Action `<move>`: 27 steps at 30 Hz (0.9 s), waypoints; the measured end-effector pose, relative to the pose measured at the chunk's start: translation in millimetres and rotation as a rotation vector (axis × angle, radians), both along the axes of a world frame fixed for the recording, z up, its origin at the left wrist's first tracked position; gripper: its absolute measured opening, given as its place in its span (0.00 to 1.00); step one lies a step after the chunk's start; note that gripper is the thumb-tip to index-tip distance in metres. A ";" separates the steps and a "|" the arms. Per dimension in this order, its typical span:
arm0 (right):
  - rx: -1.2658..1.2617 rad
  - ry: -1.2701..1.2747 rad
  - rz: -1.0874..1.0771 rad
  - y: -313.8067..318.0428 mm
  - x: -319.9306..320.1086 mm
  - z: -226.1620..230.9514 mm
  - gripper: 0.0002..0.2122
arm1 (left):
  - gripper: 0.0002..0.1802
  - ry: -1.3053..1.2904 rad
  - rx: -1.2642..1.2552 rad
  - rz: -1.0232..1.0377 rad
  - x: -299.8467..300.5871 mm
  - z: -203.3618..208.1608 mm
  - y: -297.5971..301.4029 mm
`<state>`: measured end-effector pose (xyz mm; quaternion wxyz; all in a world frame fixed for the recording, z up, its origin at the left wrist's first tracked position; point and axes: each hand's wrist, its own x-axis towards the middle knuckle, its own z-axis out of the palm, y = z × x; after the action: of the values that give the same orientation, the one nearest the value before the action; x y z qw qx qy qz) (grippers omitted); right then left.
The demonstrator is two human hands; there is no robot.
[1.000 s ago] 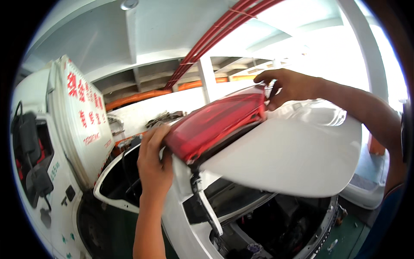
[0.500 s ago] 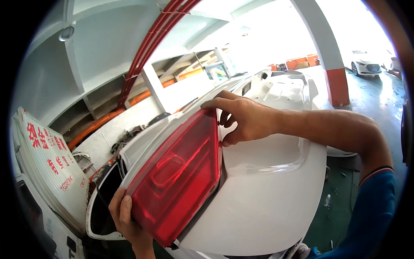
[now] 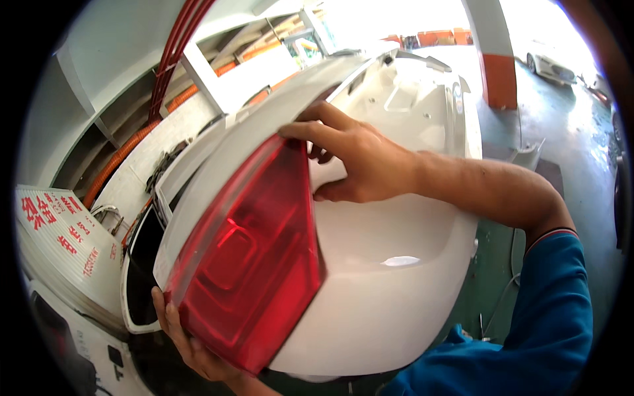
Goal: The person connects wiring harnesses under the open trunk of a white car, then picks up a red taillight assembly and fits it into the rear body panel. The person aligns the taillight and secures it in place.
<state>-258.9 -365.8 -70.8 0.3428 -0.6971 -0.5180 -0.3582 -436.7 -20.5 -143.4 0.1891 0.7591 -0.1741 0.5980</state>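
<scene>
A large red tail light (image 3: 247, 261) lies against the corner of a white car body, filling the middle of the view. Its lower right edge runs along the white panel (image 3: 370, 290). My left hand (image 3: 191, 343) grips the light's lower left edge, with fingertips showing on the outer side and the palm partly hidden beneath. At the upper corner, my right hand (image 3: 360, 158) has its index finger over the top edge and its thumb by the right edge, where light meets panel. The back of the light is hidden.
Left of the car stands a ribbed pale board with red lettering (image 3: 66, 231), above another white vehicle (image 3: 86, 343). A pillar with an orange base (image 3: 498, 79) rises at the far right. Beyond it is a parked white car (image 3: 551, 66). A thin cable (image 3: 508, 290) trails over the green floor.
The dark gap along the light's lower right edge has narrowed, and the light sits closer to the panel. Both hands stay on it. My view has tilted further down.
</scene>
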 end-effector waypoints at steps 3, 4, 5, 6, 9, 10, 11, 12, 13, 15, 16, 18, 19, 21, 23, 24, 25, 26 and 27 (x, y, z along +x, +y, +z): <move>-0.011 0.056 -0.044 -4.8 -2.4 -12.0 0.40 | 0.41 -0.017 -0.039 -0.048 -6.6 -7.8 -37.8; 0.030 -0.010 -0.056 -5.4 -2.6 -14.4 0.37 | 0.39 -0.001 -0.152 -0.021 -12.7 -10.4 -53.1; 0.009 -0.019 -0.107 -6.0 -2.9 -15.4 0.34 | 0.37 -0.001 -0.197 0.026 -15.7 -15.1 -69.0; 0.028 -0.004 -0.095 -6.3 -2.2 -16.3 0.31 | 0.34 -0.004 -0.277 0.030 -17.0 -13.3 -79.1; 0.001 0.103 -0.094 -6.5 0.1 -18.4 0.24 | 0.32 0.068 -0.295 0.104 -22.0 -1.3 -95.5; 0.001 0.120 -0.081 -7.0 0.8 -18.3 0.22 | 0.32 0.108 -0.343 0.125 -23.4 1.2 -98.7; -0.002 0.132 -0.068 -8.7 2.0 -19.4 0.20 | 0.32 0.123 -0.430 0.111 -24.2 2.1 -101.1; 0.020 0.136 -0.062 -11.8 1.5 -20.1 0.19 | 0.32 0.143 -0.507 0.031 -24.4 1.4 -105.1; 0.028 0.166 -0.047 -12.0 1.2 -20.2 0.19 | 0.32 0.151 -0.615 -0.054 -23.2 0.6 -104.9; 0.019 0.242 -0.038 -16.3 0.1 -19.1 0.18 | 0.35 0.177 -0.559 -0.031 -22.8 -0.6 -111.2; 0.061 0.254 -0.011 -17.3 -1.1 -18.0 0.18 | 0.35 0.179 -0.568 -0.021 -22.3 -3.2 -115.3; 0.075 0.327 0.012 -13.7 -1.8 -16.2 0.17 | 0.34 0.192 -0.736 -0.206 -19.5 -1.0 -120.1; 0.124 0.326 0.018 -8.8 -0.8 -17.4 0.17 | 0.34 0.195 -0.802 -0.164 -21.6 -0.2 -119.0; 0.129 0.359 0.038 -6.5 6.9 -21.3 0.16 | 0.34 0.219 -0.908 -0.127 -24.8 -0.8 -124.3; 0.175 0.343 0.029 -1.8 11.4 -21.5 0.14 | 0.33 0.213 -0.928 -0.120 -23.4 0.9 -125.4; 0.191 0.331 0.023 -1.8 11.6 -19.5 0.15 | 0.32 0.204 -0.884 -0.074 -23.0 1.4 -125.7; 0.156 0.335 -0.007 -3.7 10.5 -17.1 0.15 | 0.31 0.220 -0.943 -0.017 -22.4 3.1 -127.2; 0.050 0.314 -0.014 -7.6 11.6 -15.6 0.14 | 0.30 0.222 -0.977 -0.096 -23.0 4.1 -126.1; -0.026 0.485 0.005 -15.1 6.4 -3.3 0.17 | 0.29 0.229 -1.024 -0.106 -22.2 8.0 -129.2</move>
<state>-252.4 -380.9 -74.0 0.4491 -0.7658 -0.4267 -0.1725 -459.0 -149.7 -135.4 0.5837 0.6201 0.1239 0.5094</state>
